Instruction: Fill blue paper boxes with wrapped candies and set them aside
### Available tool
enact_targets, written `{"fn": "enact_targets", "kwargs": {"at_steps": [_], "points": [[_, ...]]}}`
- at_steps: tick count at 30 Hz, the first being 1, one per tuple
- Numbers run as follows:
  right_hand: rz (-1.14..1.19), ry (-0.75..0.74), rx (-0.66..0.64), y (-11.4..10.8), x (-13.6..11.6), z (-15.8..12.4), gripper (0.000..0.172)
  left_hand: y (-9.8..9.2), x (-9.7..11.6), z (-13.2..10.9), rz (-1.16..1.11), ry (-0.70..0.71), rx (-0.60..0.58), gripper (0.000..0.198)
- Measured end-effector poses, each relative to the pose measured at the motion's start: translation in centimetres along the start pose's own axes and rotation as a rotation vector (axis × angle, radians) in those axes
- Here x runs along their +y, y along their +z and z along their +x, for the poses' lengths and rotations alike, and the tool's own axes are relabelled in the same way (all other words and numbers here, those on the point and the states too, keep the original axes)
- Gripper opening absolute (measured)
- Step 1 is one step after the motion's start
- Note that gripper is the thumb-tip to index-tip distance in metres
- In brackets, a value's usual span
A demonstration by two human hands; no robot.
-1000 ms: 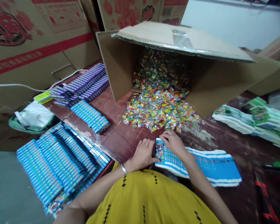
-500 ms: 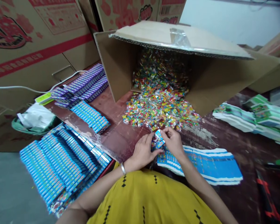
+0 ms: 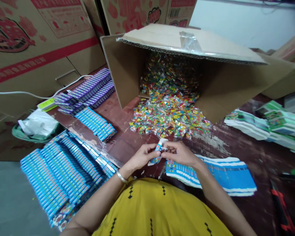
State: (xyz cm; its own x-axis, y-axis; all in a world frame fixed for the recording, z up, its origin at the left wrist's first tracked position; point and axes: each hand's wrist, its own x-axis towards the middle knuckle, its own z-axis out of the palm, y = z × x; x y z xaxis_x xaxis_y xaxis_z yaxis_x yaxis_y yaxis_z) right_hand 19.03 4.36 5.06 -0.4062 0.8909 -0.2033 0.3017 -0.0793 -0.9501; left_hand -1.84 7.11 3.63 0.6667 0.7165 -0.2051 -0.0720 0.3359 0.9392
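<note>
Between my hands, just in front of the candy heap, is a small blue cardboard box with white flaps sticking out at its ends. My left hand grips its left side between thumb and fingers. On the other side, the curled fingers of my right hand pinch the box near its upper flap. Beneath my right forearm a fanned row of flat blue cartons lies on the table. Small clear packets of colourful candies spill from a large cardboard box lying on its side.
Stacked blue boxes stand at the left, with a shorter blue row and purple boxes behind. Green cartons lie at the right, a red-and-black tool nearer. A white cable runs along the left.
The blue box has turned from lying broad side up to standing narrow and tilted between my hands. Both hands have shifted slightly lower and the left has moved a little left.
</note>
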Motion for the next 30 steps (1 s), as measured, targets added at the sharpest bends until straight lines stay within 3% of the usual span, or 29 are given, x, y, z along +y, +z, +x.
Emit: {"fn": "enact_targets", "kwargs": {"at_steps": [2, 6, 8, 10, 13, 15, 17, 25, 30], "points": [[0.06, 0.044, 0.015, 0.0, 0.2, 0.3, 0.025, 0.0, -0.3, 0.0, 0.01, 0.006, 0.084, 0.035], [0.202, -0.043, 0.444, 1.3, 1.2, 1.3, 0.033, 0.3, -1.1, 0.5, -0.028, 0.083, 0.338, 0.03], [0.141, -0.065, 0.522, 2.5, 1.5, 1.6, 0.023, 0.8, -1.5, 0.8, -0.05, 0.12, 0.46, 0.026], [0.08, -0.063, 0.58, 3.6, 1.6, 1.9, 0.028, 1.3, -1.7, 1.0, -0.06, 0.171, 0.565, 0.023], [0.142, -0.088, 0.704, 4.8, 1.3, 2.2, 0.02, 1.9, -1.7, 1.0, -0.035, 0.272, 0.654, 0.041], [0.207, -0.117, 0.74, 5.2, 1.3, 2.5, 0.029, 2.0, -1.5, 0.8, 0.038, 0.309, 0.649, 0.052], [0.215, -0.136, 0.76, 5.4, 1.6, 2.8, 0.034, 1.9, -1.4, 0.6, 0.115, 0.289, 0.589, 0.049], [0.019, -0.168, 0.688, 5.2, 2.9, 2.6, 0.015, 0.3, -1.5, -0.1, 0.042, 0.131, 0.311, 0.033], [-0.06, -0.216, 0.669, 4.6, 2.7, 2.7, 0.019, 0.6, -1.9, -0.3, 0.102, 0.132, 0.296, 0.03]]}}
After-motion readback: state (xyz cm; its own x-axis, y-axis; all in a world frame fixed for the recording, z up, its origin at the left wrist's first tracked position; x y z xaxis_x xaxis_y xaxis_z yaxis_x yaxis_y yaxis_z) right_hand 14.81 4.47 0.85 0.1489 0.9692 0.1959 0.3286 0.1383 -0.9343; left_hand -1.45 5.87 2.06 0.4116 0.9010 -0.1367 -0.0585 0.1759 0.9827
